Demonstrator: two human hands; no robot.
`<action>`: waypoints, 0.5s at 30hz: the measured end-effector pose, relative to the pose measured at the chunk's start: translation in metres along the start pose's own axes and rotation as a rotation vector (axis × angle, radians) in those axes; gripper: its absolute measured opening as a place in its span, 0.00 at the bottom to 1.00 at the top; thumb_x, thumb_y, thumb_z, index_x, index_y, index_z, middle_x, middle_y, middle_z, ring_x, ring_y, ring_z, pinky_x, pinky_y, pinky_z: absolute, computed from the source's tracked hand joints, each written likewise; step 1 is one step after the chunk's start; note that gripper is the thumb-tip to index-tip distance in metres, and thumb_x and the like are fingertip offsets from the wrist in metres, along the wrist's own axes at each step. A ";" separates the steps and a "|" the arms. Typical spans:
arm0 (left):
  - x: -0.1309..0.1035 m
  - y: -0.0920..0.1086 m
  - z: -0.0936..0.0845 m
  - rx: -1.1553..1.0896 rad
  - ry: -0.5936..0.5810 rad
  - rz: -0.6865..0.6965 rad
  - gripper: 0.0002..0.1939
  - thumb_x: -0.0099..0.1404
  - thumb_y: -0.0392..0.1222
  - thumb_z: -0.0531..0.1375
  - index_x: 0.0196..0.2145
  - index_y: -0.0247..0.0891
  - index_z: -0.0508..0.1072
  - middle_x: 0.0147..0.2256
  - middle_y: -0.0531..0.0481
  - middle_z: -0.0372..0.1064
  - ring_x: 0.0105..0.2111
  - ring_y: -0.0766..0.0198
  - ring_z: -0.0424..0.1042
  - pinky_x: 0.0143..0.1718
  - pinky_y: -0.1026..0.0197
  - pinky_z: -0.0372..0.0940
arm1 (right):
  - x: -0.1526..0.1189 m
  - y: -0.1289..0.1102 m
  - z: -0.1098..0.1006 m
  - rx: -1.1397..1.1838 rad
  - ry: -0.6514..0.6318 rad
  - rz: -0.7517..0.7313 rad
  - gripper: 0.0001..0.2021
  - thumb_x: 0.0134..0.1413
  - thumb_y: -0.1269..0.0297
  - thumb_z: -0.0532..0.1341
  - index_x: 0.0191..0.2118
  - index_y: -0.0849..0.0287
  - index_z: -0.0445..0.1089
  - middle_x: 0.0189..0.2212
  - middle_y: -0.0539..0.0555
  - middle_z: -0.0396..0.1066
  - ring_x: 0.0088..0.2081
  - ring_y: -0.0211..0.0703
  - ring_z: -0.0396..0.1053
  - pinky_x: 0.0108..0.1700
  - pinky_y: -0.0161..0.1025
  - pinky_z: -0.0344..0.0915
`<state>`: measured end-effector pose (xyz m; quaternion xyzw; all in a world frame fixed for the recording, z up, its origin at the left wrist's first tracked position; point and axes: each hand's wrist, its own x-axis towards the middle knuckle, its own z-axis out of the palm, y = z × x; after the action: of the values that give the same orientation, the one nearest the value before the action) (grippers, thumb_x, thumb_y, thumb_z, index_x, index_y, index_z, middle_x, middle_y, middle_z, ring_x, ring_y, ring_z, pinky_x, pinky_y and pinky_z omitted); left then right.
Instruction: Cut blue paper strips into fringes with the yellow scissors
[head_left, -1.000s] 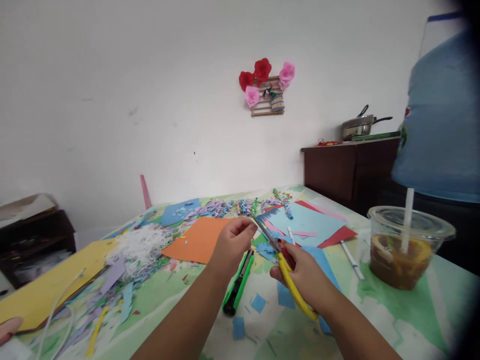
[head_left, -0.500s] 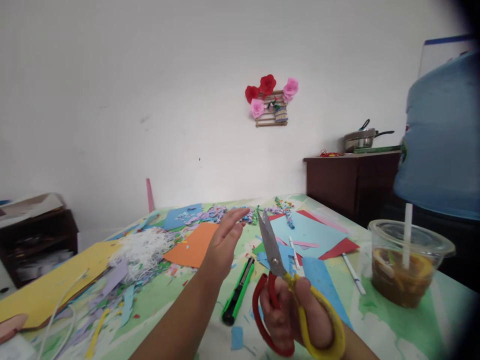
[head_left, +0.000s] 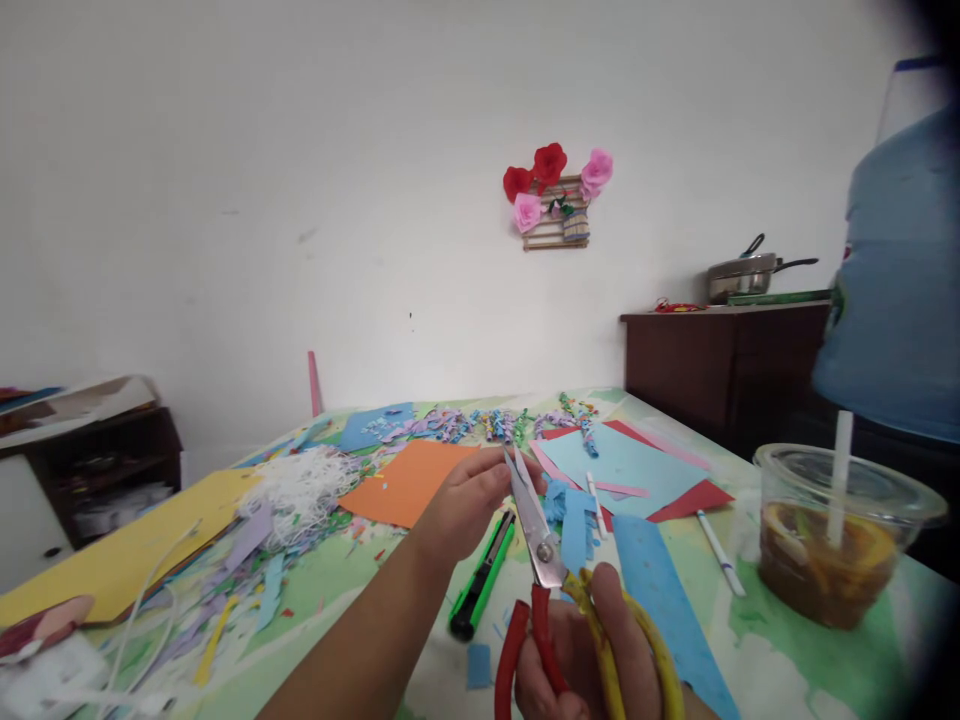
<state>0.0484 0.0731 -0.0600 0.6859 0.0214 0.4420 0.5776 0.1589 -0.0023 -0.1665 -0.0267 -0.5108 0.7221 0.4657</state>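
Right hand [head_left: 581,665] closed through red and yellow loops of scissors [head_left: 536,535], near, low centre, blades shut and pointing up. Left hand [head_left: 469,500] pinched on the blade tips, just above a green knife [head_left: 484,575]. Blue scraps [head_left: 570,510] right of blades. Cup [head_left: 832,535] with 1 straw at right.

Work surface: table [head_left: 787,660] with green-patterned covering.
Coloured paper sheets [head_left: 622,462], paper scraps [head_left: 300,490], a green utility knife [head_left: 484,580], a pen [head_left: 720,553] and a lidded drink cup [head_left: 840,535] are supported.
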 end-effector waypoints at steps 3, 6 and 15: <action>0.000 -0.002 -0.001 -0.052 -0.051 -0.005 0.13 0.64 0.47 0.55 0.34 0.33 0.70 0.30 0.51 0.70 0.29 0.64 0.70 0.32 0.58 0.66 | -0.006 0.004 -0.006 -0.022 0.036 -0.004 0.44 0.44 0.27 0.31 0.23 0.63 0.66 0.13 0.48 0.59 0.11 0.28 0.50 0.13 0.30 0.42; 0.000 -0.002 -0.002 -0.066 -0.085 0.004 0.09 0.63 0.42 0.57 0.32 0.32 0.70 0.29 0.52 0.69 0.29 0.65 0.70 0.31 0.59 0.66 | -0.010 0.011 -0.013 -0.043 0.075 -0.021 0.34 0.52 0.33 0.40 0.25 0.60 0.65 0.14 0.43 0.58 0.11 0.28 0.48 0.14 0.30 0.47; 0.001 -0.001 -0.007 -0.177 -0.160 -0.013 0.10 0.64 0.43 0.56 0.34 0.32 0.70 0.31 0.51 0.69 0.29 0.65 0.70 0.30 0.59 0.66 | -0.031 0.026 -0.048 -0.118 0.393 -0.006 0.32 0.38 0.26 0.48 0.22 0.53 0.68 0.13 0.48 0.60 0.17 0.39 0.58 0.17 0.37 0.57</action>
<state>0.0453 0.0791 -0.0611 0.6650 -0.0596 0.3825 0.6387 0.1847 0.0095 -0.2225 -0.1929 -0.4517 0.6703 0.5563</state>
